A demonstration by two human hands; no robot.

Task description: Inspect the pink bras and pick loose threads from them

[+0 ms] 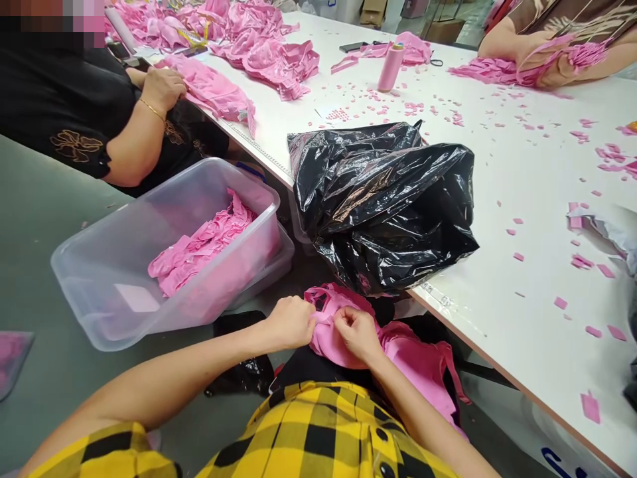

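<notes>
Pink garment [343, 350] with cup shapes and a strap, looks like a bra, lies across the wearer's lap, just off the worktop [537, 199] edge and below the black bag. Left hand [292, 323] closed in a loose fist, fingers clamped on the garment's left edge. Right hand [359, 334] just beside it, thumb and index fingers together, pinching a narrow strip of the same fabric; exact hold at the tips partly hidden. Checked shirt [318, 431], yellow and black, below. Shiny black plastic bag [398, 206] sits crumpled on the worktop corner, overhanging the edge. Clear tape [440, 299] stuck near that corner has small print, too small to read. Ruler-like markings [259, 147] run along the left edge, digits illegible. Translucent bin [89, 265] at left holds pink pieces [204, 249] and stands on another bin [271, 265]; pale rectangle [137, 297] showing in it, maybe a label, text can't be made out. Blue marking [560, 461] low at right, under the worktop, cut off by the frame, unreadable. Pink scraps [518, 257] scattered over the worktop; pink thread cone [391, 68] upright among them. Dark phone-like object [353, 47] and scissors [436, 62] near the far edge. Co-worker at left, black sleeve [54, 126] with gold flower embroidery, hand [164, 86] on pink cloth [213, 89]. Co-worker across at right, hands around a pink strap bundle [587, 56].
</notes>
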